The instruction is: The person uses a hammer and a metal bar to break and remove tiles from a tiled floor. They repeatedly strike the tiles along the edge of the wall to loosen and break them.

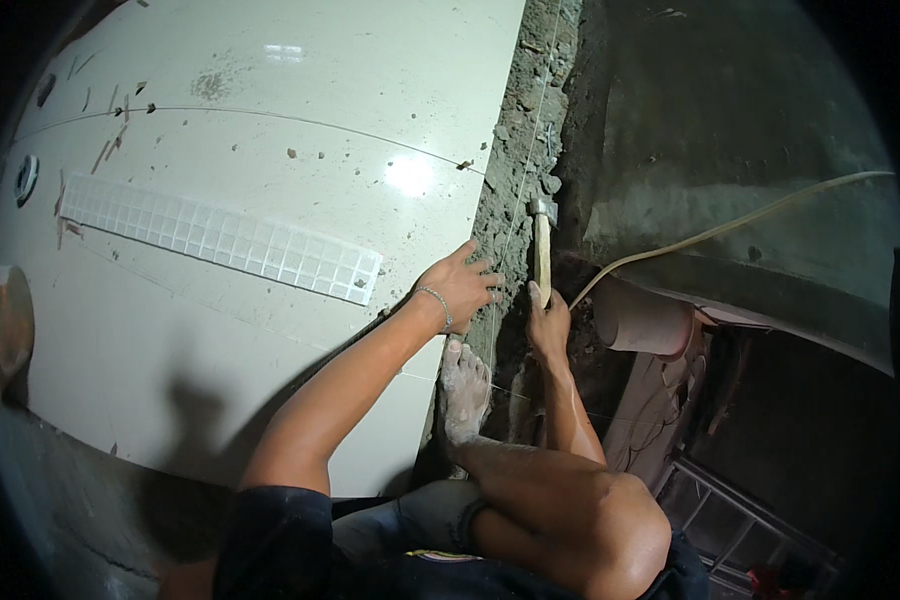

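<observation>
My left hand (pixel 462 288) rests with fingers spread at the edge of the glossy white floor tiles (pixel 270 390), reaching onto the rough grey mortar strip (pixel 520 140) beside them. A bracelet circles that wrist. My right hand (pixel 548 322) grips the wooden handle of a hammer (pixel 543 240), whose metal head points away from me over the strip's right side. A thin string runs along the strip. My bare, dusty foot (pixel 465 390) stands just below my left hand at the tile edge. A white strip of gridded tile (pixel 220 240) lies on the tiles to the left.
A pale cable (pixel 740 210) crosses the dark cement surface (pixel 730 110) on the right. Below it are a cylindrical pipe or container (pixel 640 320) and a metal ladder (pixel 730 510). A bucket-like container (pixel 5 325) stands at far left. Debris and another string lie on the tiles.
</observation>
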{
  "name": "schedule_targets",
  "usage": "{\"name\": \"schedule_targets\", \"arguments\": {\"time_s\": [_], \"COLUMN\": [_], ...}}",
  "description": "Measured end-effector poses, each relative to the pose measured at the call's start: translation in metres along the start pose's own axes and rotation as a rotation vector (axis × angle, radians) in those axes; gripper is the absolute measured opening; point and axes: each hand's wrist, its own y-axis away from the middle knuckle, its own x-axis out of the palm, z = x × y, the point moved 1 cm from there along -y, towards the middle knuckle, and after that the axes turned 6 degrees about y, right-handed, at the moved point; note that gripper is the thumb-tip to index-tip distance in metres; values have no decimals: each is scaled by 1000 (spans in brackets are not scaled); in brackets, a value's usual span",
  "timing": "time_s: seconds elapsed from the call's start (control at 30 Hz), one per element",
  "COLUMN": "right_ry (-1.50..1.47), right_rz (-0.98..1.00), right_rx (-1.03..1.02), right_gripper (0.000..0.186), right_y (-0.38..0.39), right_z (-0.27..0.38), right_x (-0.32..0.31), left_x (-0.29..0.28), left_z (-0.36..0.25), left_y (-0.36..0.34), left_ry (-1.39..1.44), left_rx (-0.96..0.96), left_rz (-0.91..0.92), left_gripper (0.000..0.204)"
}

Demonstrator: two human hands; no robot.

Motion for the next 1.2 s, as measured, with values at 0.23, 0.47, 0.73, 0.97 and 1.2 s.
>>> {"name": "schedule_targets", "arguments": {"time_s": [0.23,0.47,0.73,0.97,1.2], "right_ry": [-25,-123,-88,134,-17], "right_rz": [-285,-104,30,10,-30], "right_rx": [-284,-304,-134,10,-49], "right_gripper": [30,27,46,56,57], "right_y": [41,51,20,-6,3], "right_z": [3,56,66,48,59], "right_x": [-4,-21,-2,-10,-11], "left_x": [1,12,10,10,3], "left_z": [0,-2,-8,-7,-14], "left_y": [2,0,3,3,11], "left_ry": [6,69,11,46,59], "left_rx": [-16,-36,-121,-83,-89], "left_rz": [-50,-56,-26,-81,-50], "left_gripper": [71,71,43,58,59]}}
